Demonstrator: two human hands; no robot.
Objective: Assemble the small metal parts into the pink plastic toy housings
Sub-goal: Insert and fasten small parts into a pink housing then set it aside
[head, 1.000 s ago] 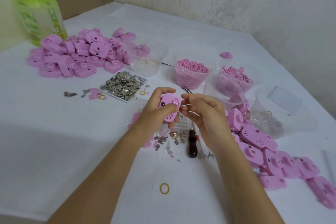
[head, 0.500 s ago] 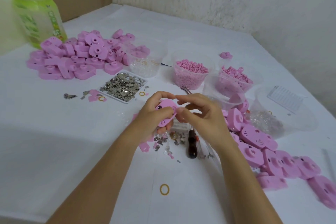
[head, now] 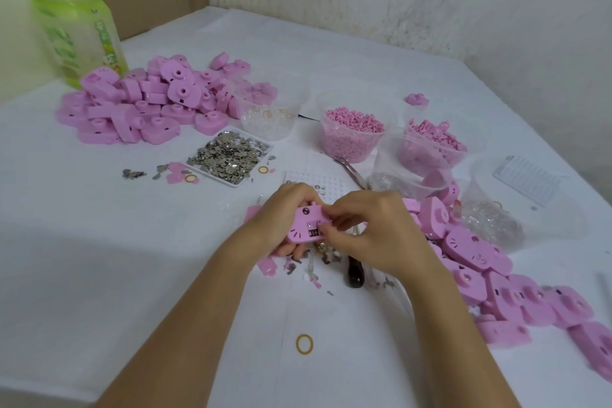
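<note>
Fitting contacts [head: 313,231] judged in hand: left hand [head: 281,219] grips housing [head: 302,228]; right hand [head: 371,237] pinches its slot edge; next needs square pressing.

Heaps of pink housings, past counting: two, left heap [head: 139,106], right heap [head: 496,278]. Single housing [head: 306,225], lifted: one. Clear cups [head: 334,146]: five. Tray [head: 212,173] of metal parts [head: 228,156]: one. Loose yellow rubber bands [head: 297,344]: three. Green bottle [head: 79,40]: one. Tweezers [head: 351,170]: one. Dark-handled tool [head: 355,273]: one.
</note>
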